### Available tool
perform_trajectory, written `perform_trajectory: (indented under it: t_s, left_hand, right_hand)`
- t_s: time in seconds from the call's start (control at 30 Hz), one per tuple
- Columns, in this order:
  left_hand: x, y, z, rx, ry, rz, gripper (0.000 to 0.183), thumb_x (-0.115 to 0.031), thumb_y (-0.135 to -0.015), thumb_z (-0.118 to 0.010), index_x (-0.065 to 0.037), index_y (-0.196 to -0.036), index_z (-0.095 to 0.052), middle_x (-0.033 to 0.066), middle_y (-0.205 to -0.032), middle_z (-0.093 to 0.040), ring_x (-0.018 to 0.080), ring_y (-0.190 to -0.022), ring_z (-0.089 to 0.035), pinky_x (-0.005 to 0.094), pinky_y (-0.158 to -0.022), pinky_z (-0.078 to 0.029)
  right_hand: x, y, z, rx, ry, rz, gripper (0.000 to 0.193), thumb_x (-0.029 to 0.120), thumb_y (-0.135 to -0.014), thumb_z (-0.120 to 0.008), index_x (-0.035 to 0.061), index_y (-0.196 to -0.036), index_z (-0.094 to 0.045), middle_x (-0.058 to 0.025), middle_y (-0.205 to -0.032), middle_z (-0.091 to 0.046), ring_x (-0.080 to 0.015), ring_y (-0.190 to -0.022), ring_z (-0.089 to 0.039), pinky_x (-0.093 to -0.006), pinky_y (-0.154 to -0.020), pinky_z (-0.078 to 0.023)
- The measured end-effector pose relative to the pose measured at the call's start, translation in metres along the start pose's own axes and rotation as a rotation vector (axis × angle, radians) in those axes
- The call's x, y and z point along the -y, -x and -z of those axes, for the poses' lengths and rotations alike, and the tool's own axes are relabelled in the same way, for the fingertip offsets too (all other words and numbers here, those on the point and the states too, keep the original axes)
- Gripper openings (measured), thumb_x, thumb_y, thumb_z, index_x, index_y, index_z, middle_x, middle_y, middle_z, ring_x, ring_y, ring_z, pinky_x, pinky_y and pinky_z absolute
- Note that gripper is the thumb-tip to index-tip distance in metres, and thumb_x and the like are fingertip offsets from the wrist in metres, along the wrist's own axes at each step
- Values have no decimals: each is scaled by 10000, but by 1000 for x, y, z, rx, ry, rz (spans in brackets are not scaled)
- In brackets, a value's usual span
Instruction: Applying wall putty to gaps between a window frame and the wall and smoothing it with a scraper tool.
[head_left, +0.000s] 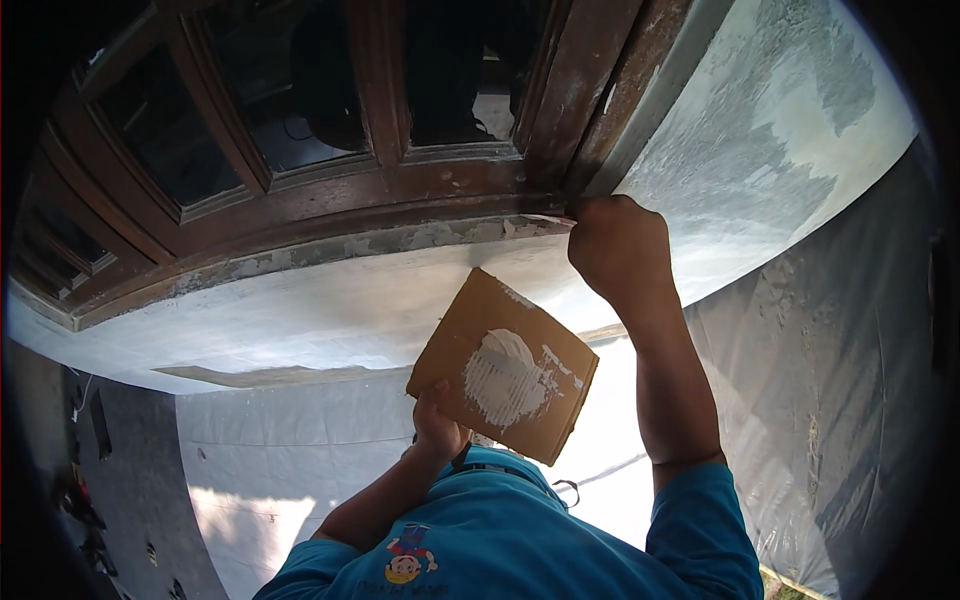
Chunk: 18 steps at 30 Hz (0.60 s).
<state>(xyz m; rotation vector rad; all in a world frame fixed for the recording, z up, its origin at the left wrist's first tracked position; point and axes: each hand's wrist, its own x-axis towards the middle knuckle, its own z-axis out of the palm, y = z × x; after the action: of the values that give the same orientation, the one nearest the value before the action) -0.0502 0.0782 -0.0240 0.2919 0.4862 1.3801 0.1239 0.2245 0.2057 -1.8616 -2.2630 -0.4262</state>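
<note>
My left hand (437, 425) grips a brown square piece of cardboard (447, 360) by its near left edge, thumb on top. A mound of white paste (505, 385), smeared with ridges, lies on the cardboard. My right hand (622, 252) is closed in a fist at the lower right corner of the brown wooden window frame (460, 182). Only a thin dark edge pokes out past its fingers, so what it holds stays hidden. Just left of this fist runs the rough, patchy ledge (400, 238) under the frame.
White-coated wall (340, 300) continues below the ledge, and a patchy grey-white wall (780, 120) rises right of the frame. Dark glass panes (300, 90) fill the window. Grey sheeting (800, 380) covers the ground at right, with pale sheeting (300, 430) at left.
</note>
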Motion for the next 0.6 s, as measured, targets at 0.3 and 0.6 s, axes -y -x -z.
perform_trajectory:
  t_s: [0.3,0.6]
  left_hand:
    - [21,9,-26,-44,151,-93,515,-390,-968,-468,-78,-1378,-460,58,-1319,-572,222,-1249,-532,424,-1078,-384]
    - [35,3,-34,-100,148,-137,513,-332,-955,-493,-71,-1395,-450,72,-1334,-569,231,-1274,-516,434,-1104,-361]
  right_hand:
    - [12,-8,-1,103,-55,75,306,84,-806,-546,186,-1004,-756,-117,-832,-715,-303,-822,-694,-428,-706,-564]
    - [10,19,10,142,-159,110,293,113,-825,-550,189,-1024,-751,-86,-911,-728,-285,-853,-685,-409,-741,-557]
